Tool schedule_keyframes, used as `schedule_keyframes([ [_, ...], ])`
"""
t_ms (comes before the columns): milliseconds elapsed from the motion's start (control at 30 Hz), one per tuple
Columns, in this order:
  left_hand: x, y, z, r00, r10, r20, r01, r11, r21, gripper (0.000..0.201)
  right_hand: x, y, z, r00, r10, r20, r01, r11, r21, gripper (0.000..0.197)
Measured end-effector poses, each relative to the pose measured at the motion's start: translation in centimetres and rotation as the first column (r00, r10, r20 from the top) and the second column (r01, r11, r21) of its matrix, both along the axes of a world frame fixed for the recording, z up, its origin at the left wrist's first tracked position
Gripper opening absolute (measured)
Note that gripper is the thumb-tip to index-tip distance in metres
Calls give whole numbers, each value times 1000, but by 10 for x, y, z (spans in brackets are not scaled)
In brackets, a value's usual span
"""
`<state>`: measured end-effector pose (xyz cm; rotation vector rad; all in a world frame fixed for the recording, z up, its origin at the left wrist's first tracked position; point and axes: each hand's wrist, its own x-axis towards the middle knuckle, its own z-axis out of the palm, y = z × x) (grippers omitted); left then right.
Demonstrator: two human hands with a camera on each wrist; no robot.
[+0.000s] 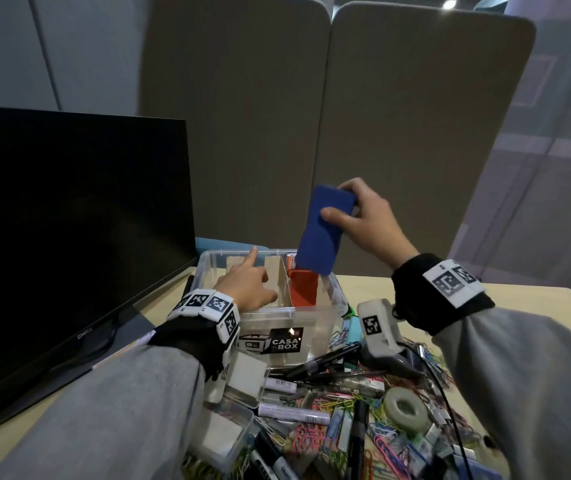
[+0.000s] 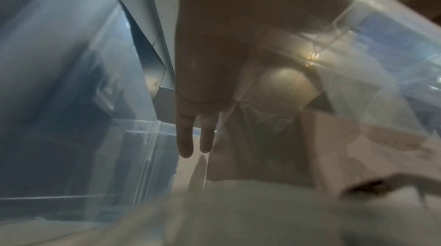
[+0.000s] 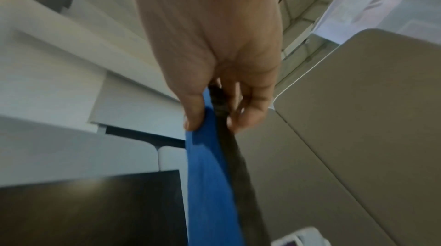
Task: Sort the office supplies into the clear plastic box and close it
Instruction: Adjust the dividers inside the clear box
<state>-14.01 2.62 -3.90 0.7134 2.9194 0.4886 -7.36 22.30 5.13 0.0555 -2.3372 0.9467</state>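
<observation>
grey partition panels [image 1: 415, 116], dark monitor [image 1: 69, 209], wooden desk [image 1: 536, 299]

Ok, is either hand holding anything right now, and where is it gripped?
The right hand pinches the blue eraser by its top end. The left hand holds nothing.

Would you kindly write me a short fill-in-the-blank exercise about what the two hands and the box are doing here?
1. The right hand grips a ____ eraser over the clear plastic box.
2. An upright ____ block already stands in the box's right compartment.
3. The left hand reaches into the box's ____ compartment.
4. The roll of tape lies ____ the box.

Missing words: blue; orange; left; outside
</observation>
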Motion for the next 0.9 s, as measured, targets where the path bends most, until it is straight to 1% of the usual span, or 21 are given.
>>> schedule_keyframes([
  [67, -1, -1, 0, 1000, -1, 6, 1, 1000, 2, 49, -2, -5, -9, 996, 25, 87, -36, 992, 125, 27],
  [133, -1, -1, 0, 1000, 2, 7, -2, 1000, 5, 50, -2, -5, -16, 991, -5, 136, -20, 983, 185, 25],
  [300, 0, 0, 1, 1000, 0, 8, 0, 1000, 12, 50, -1, 4, -11, 984, -31, 174, 4, 988, 156, 32],
  [367, 0, 0, 1, 1000, -3, 8, 3, 1000, 14, 50, 0, 5, -9, 981, -7, 193, -24, 987, 160, 32],
  [433, 0, 0, 0, 1000, -7, 6, 7, 1000, 14, 50, 1, 0, -12, 965, 33, 259, -87, 976, 200, 33],
  [533, 1, 0, 1, 1000, -5, 5, 5, 1000, 12, 49, -1, -10, -26, 931, 37, 363, -161, 935, 317, 38],
  [633, 1, -1, 1, 1000, -8, -4, 8, 1000, 7, 49, -5, -15, -42, 917, 3, 399, -190, 883, 429, 38],
  [733, -1, 0, 0, 1000, -14, -6, 14, 1000, 8, 49, -8, -13, -52, 898, -109, 426, -171, 807, 565, 34],
  [800, -1, 0, 0, 1000, -16, -3, 16, 1000, 14, 48, -9, -13, -57, 887, -166, 431, -149, 780, 608, 34],
  [900, -1, -1, 0, 1000, -22, 0, 22, 1000, 20, 49, -13, -17, -66, 893, -210, 397, -118, 744, 658, 33],
])
